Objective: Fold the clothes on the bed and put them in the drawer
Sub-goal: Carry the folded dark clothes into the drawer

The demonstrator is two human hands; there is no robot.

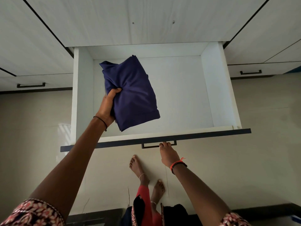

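One folded navy garment (132,93) held over open drawer (216,88), not yet laid down; left hand (108,106) grips its left edge, thumb on top, cloth bunching there; right hand (167,153) curls fingers on drawer handle (158,145). Judgement: light, soft, limp, probably slippery; folds may slump; better supported from underneath, laid flat.

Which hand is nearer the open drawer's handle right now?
Right. The right hand grips the drawer handle itself; the left hand is over the left part of the drawer, holding the folded blue garment.
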